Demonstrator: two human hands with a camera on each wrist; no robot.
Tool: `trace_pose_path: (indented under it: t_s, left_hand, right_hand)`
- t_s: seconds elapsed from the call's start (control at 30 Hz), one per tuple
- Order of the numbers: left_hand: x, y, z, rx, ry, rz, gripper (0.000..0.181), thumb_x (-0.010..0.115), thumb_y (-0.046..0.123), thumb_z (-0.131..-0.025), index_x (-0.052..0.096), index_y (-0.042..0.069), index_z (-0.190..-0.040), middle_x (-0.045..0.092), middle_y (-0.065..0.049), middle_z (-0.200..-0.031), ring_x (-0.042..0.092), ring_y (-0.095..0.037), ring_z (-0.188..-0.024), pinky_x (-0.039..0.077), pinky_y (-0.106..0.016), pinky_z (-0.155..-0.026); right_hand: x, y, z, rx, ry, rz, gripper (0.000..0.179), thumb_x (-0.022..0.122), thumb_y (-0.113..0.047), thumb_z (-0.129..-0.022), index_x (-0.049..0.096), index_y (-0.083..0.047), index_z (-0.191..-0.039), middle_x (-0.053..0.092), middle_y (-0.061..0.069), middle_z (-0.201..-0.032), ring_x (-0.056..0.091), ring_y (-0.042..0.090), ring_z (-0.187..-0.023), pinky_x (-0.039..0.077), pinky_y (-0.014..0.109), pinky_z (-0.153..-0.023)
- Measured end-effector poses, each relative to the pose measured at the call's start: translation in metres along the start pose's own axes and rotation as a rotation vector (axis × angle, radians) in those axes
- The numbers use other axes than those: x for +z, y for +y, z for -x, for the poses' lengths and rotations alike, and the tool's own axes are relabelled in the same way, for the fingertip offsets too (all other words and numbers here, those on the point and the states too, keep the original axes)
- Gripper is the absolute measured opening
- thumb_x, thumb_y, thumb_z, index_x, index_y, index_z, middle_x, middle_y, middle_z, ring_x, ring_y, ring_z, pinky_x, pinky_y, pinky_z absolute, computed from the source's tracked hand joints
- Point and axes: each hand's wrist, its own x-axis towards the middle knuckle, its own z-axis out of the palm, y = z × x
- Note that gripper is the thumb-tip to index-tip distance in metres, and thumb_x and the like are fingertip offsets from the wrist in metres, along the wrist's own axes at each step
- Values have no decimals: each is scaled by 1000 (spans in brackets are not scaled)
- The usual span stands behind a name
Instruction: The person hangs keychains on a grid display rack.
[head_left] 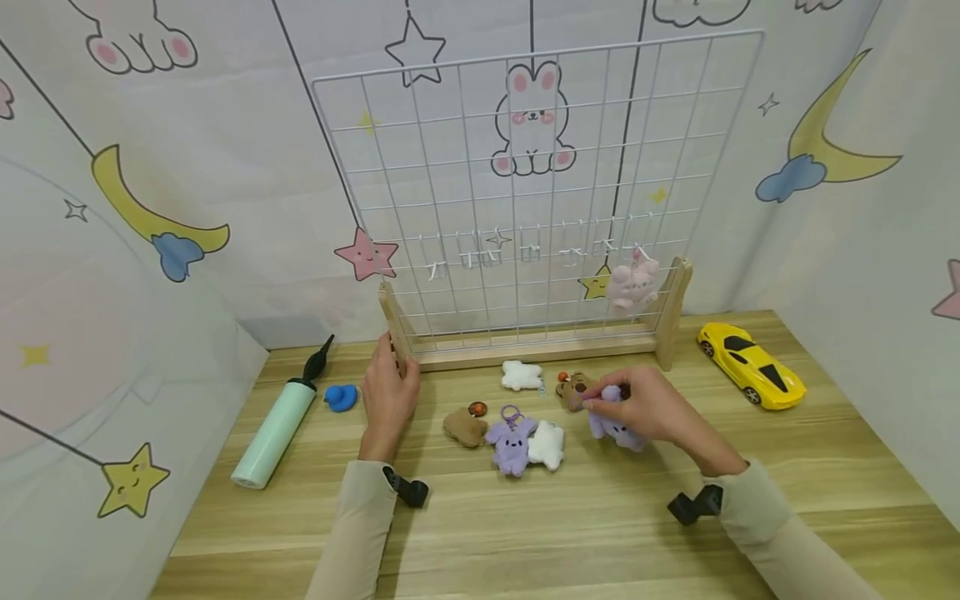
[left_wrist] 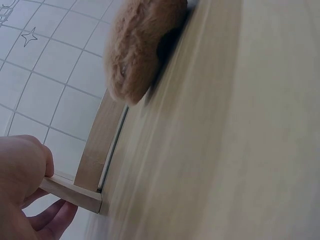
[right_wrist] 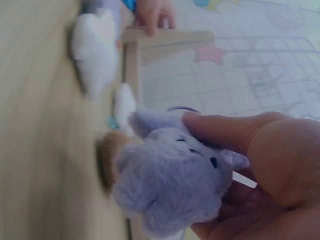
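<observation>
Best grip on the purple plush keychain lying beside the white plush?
I'd likely pinch the purple plush keychain by its lower body, coming down from the near side: it lies face-up, ring toward the wire grid rack, near side unobstructed. The white plush crowds it on the right.

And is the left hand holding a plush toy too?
No, the left hand grips the wooden side post of the wire rack.
</observation>
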Motion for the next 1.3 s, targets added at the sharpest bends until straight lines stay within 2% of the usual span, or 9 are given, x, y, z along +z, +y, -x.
trace_pose_path:
  t_s: [0.1, 0.2, 0.3, 0.5, 0.6, 0.73, 0.83, 1.1, 1.3]
  left_hand:
    - [-5, 10, 1, -36, -29, -13, 53, 67, 14, -99, 56, 4, -151, 73, -24, -131, 74, -47, -105, 58, -64, -81]
    - [-6, 12, 1, -64, -48, -25, 53, 66, 14, -101, 54, 6, -152, 71, -23, -135, 74, -46, -111, 59, -63, -87]
    - [-5, 10, 2, -65, -49, -18, 54, 66, 14, -101, 54, 6, -153, 71, -22, -137, 74, -46, -112, 59, -63, -88]
    - [1, -3, 1, -6, -3, 15, 54, 65, 18, -99, 56, 5, -151, 72, -23, -134, 75, -45, -103, 59, -61, -80]
    - [0, -2, 1, -17, -16, 6, 54, 66, 18, -100, 56, 6, -152, 72, -22, -134, 75, -45, -104, 59, -60, -81]
    - [-6, 9, 2, -55, -52, -16, 54, 67, 16, -101, 54, 6, -152, 71, -22, -135, 74, -45, -108, 59, -61, -86]
    - [-5, 9, 2, -39, -41, -15, 53, 67, 15, -101, 55, 5, -151, 72, -22, -134, 75, -45, -105, 59, -61, -84]
    - [-1, 2, 2, 16, 25, -6, 52, 66, 15, -97, 58, 3, -148, 73, -22, -128, 75, -44, -96, 57, -63, -76]
    - [-3, 8, 3, -2, 6, -13, 53, 66, 14, -98, 57, 2, -148, 73, -23, -130, 76, -45, -97, 58, -64, -76]
  right_hand:
    - [-13, -7, -1, -15, 105, -31, 13, 81, -25, -99, 87, -16, -106, 81, 4, -96, 58, 12, -64, 48, 26, -54]
    - [-25, -18, -3, -30, 218, -75, 16, 79, -27, -100, 86, -14, -106, 80, 7, -92, 60, 14, -63, 49, 27, -53]
    - [-33, -30, -5, -40, 338, -134, 20, 78, -29, -101, 84, -12, -109, 79, 11, -97, 62, 15, -66, 51, 26, -54]
    - [-42, -52, -12, -82, 523, -292, 26, 73, -26, -105, 75, -4, -118, 75, 11, -119, 71, 10, -88, 61, 19, -76]
    - [-44, -58, -16, -106, 576, -402, 27, 73, -26, -105, 72, -2, -119, 76, 3, -114, 73, 9, -93, 61, 19, -81]
    - [-43, -63, -25, -135, 654, -573, 26, 76, -22, -102, 76, -1, -118, 77, -4, -108, 71, 9, -90, 61, 18, -78]
    - [-40, -67, -31, -136, 717, -655, 26, 78, -19, -100, 79, -2, -120, 75, -2, -111, 68, 10, -89, 60, 17, -76]
    - [-32, -70, -47, -66, 818, -785, 33, 80, -26, -99, 80, -3, -124, 75, -1, -113, 68, 12, -92, 60, 17, -79]
    - [-32, -68, -53, -11, 856, -867, 39, 82, -29, -97, 79, -5, -127, 73, 1, -115, 69, 12, -95, 61, 17, -80]
